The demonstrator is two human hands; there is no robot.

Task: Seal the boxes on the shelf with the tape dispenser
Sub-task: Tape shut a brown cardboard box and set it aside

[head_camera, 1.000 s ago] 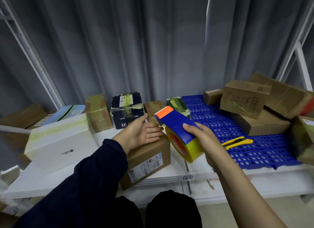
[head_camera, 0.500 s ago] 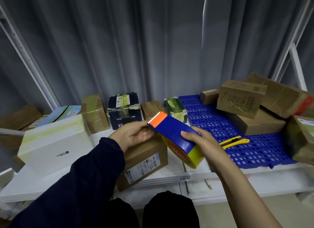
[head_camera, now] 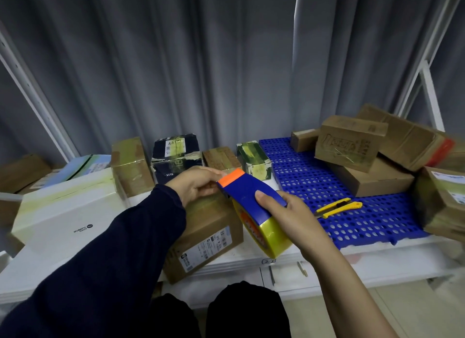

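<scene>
Shelving (head_camera: 377, 259) in white carries the whole job, with a blue perforated mat (head_camera: 302, 176) over its right half. On the left, the white box (head_camera: 63, 212) has a yellowish strip along its top, and the small boxes behind it look taped too, so that part seems done. The pile of brown boxes (head_camera: 372, 179) on the mat probably remains, though their seams are hard to read.

The labelled cardboard box (head_camera: 206, 227) at the front edge looks like the one in hand; no strip shows on the part of it in view. Above it, the right hand (head_camera: 289, 212) grips the blue tape dispenser (head_camera: 247, 194). The left hand (head_camera: 198, 184) curls its fingers at the dispenser's orange end, apparently pinching the tape's free end. A yellow utility knife (head_camera: 337, 207) lies on the mat nearby.
</scene>
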